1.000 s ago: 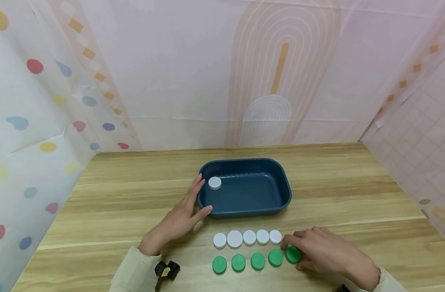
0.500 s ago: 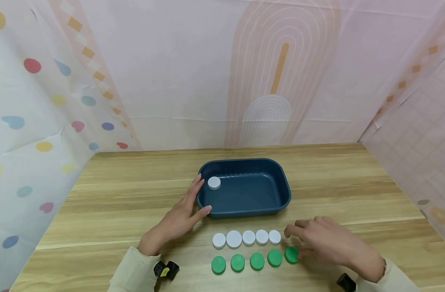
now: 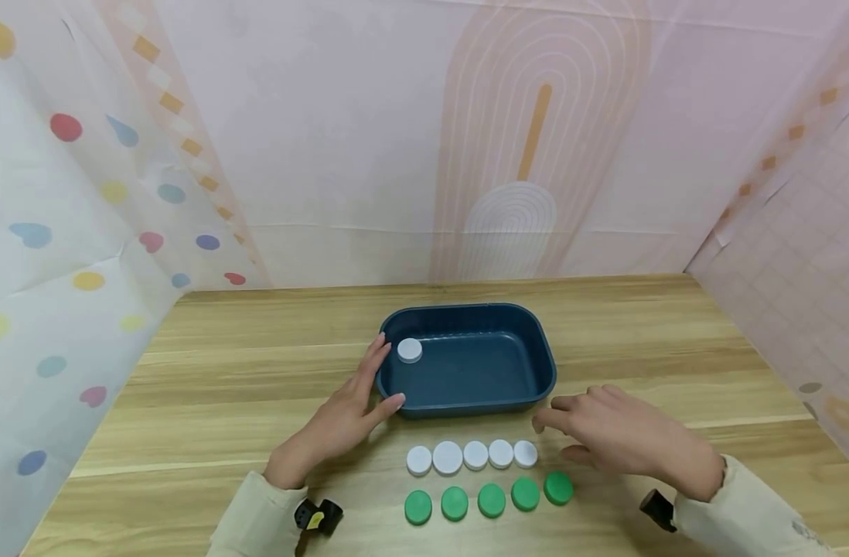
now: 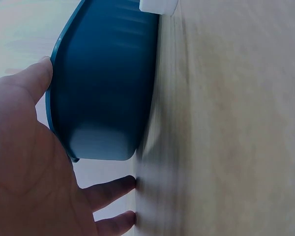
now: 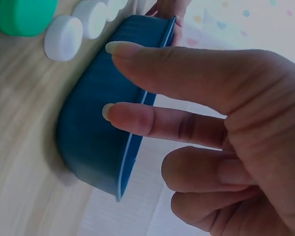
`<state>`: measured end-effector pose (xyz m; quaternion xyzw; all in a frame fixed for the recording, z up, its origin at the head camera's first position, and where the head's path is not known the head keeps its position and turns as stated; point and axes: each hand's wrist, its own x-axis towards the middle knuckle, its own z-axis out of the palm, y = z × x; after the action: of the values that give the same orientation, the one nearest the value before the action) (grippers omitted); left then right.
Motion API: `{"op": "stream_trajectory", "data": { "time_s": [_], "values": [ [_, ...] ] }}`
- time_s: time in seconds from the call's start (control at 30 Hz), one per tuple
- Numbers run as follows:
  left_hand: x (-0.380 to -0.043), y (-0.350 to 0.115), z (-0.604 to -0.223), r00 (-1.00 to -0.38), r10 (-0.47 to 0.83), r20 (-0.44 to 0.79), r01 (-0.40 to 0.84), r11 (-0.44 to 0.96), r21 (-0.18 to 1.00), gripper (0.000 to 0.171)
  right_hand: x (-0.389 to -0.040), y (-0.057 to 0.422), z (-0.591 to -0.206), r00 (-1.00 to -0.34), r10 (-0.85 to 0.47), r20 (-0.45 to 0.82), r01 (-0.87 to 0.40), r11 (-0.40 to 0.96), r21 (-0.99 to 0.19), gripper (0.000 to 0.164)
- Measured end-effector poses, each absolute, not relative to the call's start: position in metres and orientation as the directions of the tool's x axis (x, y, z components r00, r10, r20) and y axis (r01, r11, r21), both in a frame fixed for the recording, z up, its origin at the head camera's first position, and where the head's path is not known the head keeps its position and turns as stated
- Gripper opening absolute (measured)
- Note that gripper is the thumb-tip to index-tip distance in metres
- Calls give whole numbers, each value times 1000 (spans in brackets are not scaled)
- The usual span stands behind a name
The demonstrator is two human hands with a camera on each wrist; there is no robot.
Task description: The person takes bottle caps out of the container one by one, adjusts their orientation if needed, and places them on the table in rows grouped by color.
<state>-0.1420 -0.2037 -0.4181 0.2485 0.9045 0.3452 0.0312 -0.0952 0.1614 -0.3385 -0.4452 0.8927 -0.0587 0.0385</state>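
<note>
A dark blue rectangular tray [image 3: 466, 391] stands on the table with one white bottle cap [image 3: 410, 350] inside at its left end. My left hand [image 3: 344, 422] rests against the tray's left end, the thumb touching the rim and the other fingers spread. Above the table, to the right of the white caps, hovers my right hand [image 3: 608, 433]; its thumb and index finger are apart with nothing between them, as the right wrist view shows. In front of the tray lie a row of several white caps [image 3: 448, 458] and a nearer row of several green caps [image 3: 492, 500].
The wooden table [image 3: 257, 333] reaches back to a patterned cloth backdrop [image 3: 341, 155]. Side cloths hang at the left and right. A black wrist camera [image 3: 657, 510] sits by my right cuff, and another one [image 3: 318, 515] by the left.
My right hand has risen away from the rightmost green cap and moved toward the tray, leaving that cap at the end of its row. The left hand has stayed on the tray.
</note>
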Motion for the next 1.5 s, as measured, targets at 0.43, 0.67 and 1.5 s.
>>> {"op": "stream_trajectory", "data": {
  "time_s": [0.43, 0.67, 1.5],
  "values": [
    [-143, -202, -416, -872, 476, 117, 433, 637, 638, 77, -113, 135, -324, -554, -833, -16, -828, 552, -96, 29],
    [-142, -202, -414, -877, 468, 108, 422, 644, 638, 77, -136, 115, -313, -505, -863, -26, -863, 505, -8, 31],
    [-141, -203, -416, -877, 471, 96, 410, 628, 662, 78, -200, 46, -304, -476, -867, -145, -878, 479, 21, 39]
  ]
}}
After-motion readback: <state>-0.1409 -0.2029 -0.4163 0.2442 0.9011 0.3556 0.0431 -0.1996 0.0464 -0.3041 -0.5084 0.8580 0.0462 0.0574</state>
